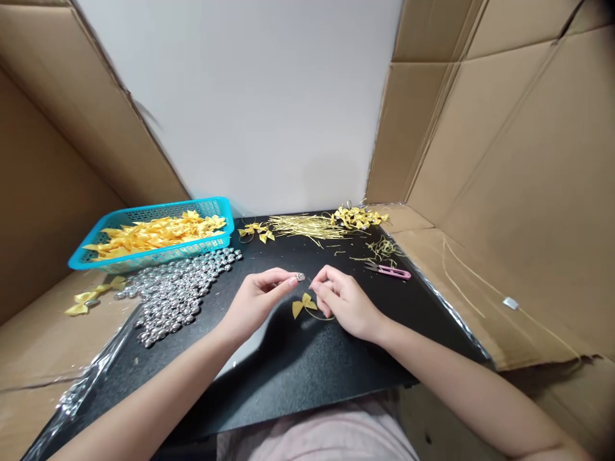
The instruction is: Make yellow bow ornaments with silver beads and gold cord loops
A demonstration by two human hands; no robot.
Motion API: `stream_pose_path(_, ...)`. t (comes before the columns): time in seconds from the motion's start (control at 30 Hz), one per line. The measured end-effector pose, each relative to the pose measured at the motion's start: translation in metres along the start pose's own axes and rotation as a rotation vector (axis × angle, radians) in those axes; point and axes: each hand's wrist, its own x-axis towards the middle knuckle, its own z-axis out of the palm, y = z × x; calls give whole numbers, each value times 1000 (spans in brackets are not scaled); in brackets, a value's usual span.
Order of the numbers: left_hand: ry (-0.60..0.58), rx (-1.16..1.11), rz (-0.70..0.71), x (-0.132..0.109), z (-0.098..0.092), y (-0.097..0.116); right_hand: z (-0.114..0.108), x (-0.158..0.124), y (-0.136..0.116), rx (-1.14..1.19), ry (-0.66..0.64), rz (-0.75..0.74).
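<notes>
- The left hand [259, 299] pinches a silver bell [300, 276] between thumb and first finger.
- The right hand [344, 302] is curled, and its fingertips pinch a thin gold string [323, 318].
- A yellow bow [303, 305] lies on the black table [288, 371], between both hands.
- Pink scissors [391, 272] lie just past the right hand.

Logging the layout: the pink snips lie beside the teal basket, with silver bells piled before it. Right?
No. The head view shows the pink snips lying right of the right hand, far from the teal basket; the silver bells are piled before it.
</notes>
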Motion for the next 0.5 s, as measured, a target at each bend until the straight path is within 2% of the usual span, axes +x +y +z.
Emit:
stream_pose_path(0.27,93,200,146,-3,3,3,1,-1,4,19,-8,-8)
stream_pose_path(0.5,102,193,170,-5,6,3,3,0,6,25,-9,-4)
